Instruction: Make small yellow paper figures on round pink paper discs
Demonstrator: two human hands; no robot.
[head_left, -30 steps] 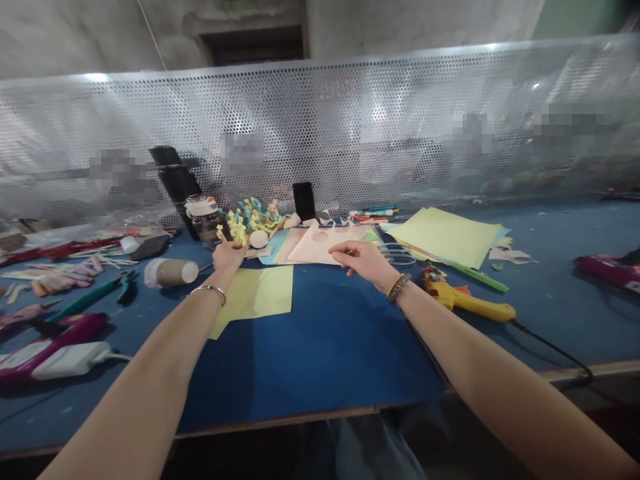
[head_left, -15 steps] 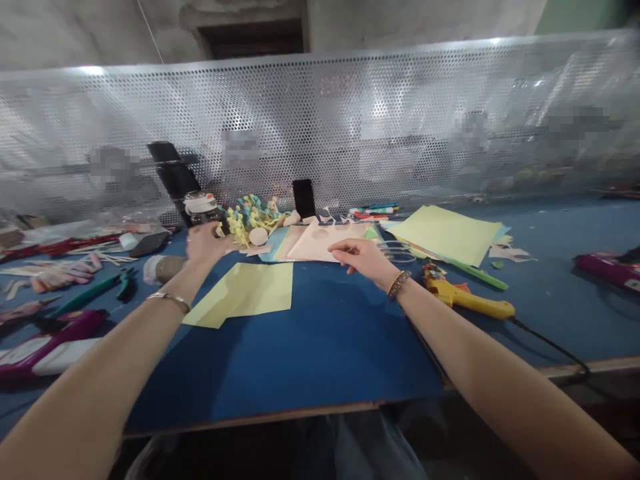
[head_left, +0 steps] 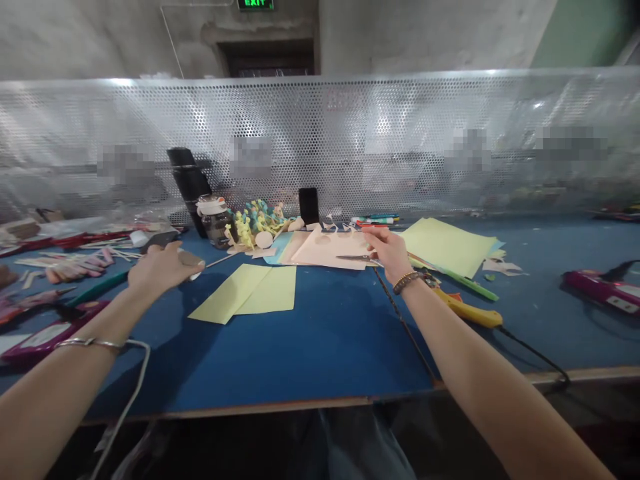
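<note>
Dark slim-bladed metal scissors (head_left: 353, 257) (pretty sure they're scissors, the handle end is mostly hidden) are in the right hand (head_left: 381, 251), blades pointing left over a thin pale pink sheet of paper (head_left: 333, 247) at the far middle of the table. Can't tell if the tips touch the paper or sit just above it. The right hand has its fingers bunched around the handle end, thumb on the near side. Whether any finger goes through a loop, no idea.

Handling-wise, I'd guess they're light, stiff and a bit slick on the metal, nothing fragile, but mind the pointy end. Best hold is back at the handles, and that looks to be where the grip is. That pink paper seems the delicate one, easy to crease or nick.

Left hand (head_left: 160, 268) is palm down at the left, mostly covering a brown cylinder-shaped cup (head_left: 192, 261). Touching, gripping or just above it? Honestly can't tell.

Two overlapping flat pale yellow paper sheets (head_left: 270, 298) lie between the hands, nearer the person, and a yellow-handled tool with a black cord (head_left: 473, 311) sits to the right, just past the right forearm.
</note>
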